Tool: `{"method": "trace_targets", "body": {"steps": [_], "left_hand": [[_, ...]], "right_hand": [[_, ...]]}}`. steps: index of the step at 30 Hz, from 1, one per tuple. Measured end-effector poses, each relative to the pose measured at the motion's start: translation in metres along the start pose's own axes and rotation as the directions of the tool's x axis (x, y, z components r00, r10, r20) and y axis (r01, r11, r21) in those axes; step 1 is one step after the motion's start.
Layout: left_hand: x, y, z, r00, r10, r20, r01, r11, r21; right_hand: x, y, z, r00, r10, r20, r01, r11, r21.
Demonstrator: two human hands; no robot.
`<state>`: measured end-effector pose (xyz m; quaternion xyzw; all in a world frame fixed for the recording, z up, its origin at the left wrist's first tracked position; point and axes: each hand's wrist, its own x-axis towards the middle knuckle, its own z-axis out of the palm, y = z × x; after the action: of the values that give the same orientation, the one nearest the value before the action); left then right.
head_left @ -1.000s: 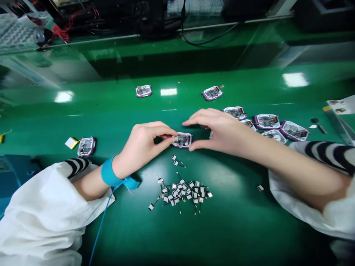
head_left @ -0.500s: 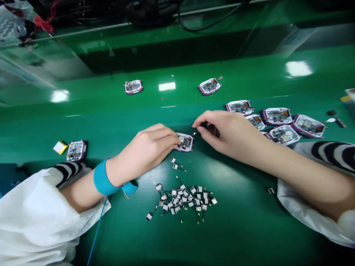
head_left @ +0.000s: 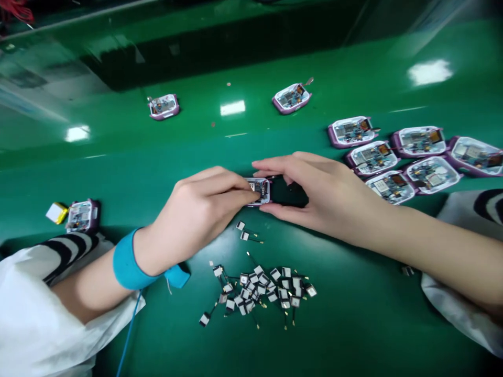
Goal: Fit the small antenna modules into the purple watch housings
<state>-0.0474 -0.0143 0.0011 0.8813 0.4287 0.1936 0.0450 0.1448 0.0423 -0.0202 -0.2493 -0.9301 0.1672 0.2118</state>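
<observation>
An opened purple-and-white device casing (head_left: 264, 189) with a circuit board inside lies between my hands on the green table. My left hand (head_left: 210, 209), with a blue band at its wrist, is closed on the casing's left part, and its fingertips reach over the board. At the casing's right side, my right hand (head_left: 314, 193) has thumb and fingers spread apart, their tips near its edges. Two small square parts with thin black leads (head_left: 244, 236) lie just below the casing. A pile of similar parts (head_left: 261, 288) sits nearer me.
Several open casings (head_left: 418, 141) are grouped at the right, partly behind my right forearm. Two more stand farther back, at left (head_left: 164, 107) and centre (head_left: 292, 98). A casing (head_left: 82, 215) and a yellow-edged battery (head_left: 57, 213) lie at the left.
My right hand has moved left to the casing, and its thumb and fingers have spread. My left fingertips now reach farther over the board. The camera view has shifted.
</observation>
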Motion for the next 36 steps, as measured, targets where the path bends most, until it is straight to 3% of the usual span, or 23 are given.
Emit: {"method": "trace_targets", "body": {"steps": [8, 36], "left_hand": [[0.0041, 0.0056, -0.002, 0.999, 0.024, 0.036, -0.029, 0.991, 0.134], [0.0027, 0.0081, -0.0001, 1.0, 0.012, 0.027, -0.016, 0.986, 0.164]], "right_hand": [[0.0015, -0.0006, -0.0014, 0.999, 0.02, 0.028, -0.021, 0.999, 0.033], [0.0042, -0.0004, -0.0027, 0.991, 0.064, 0.114, -0.065, 0.998, 0.007]]}}
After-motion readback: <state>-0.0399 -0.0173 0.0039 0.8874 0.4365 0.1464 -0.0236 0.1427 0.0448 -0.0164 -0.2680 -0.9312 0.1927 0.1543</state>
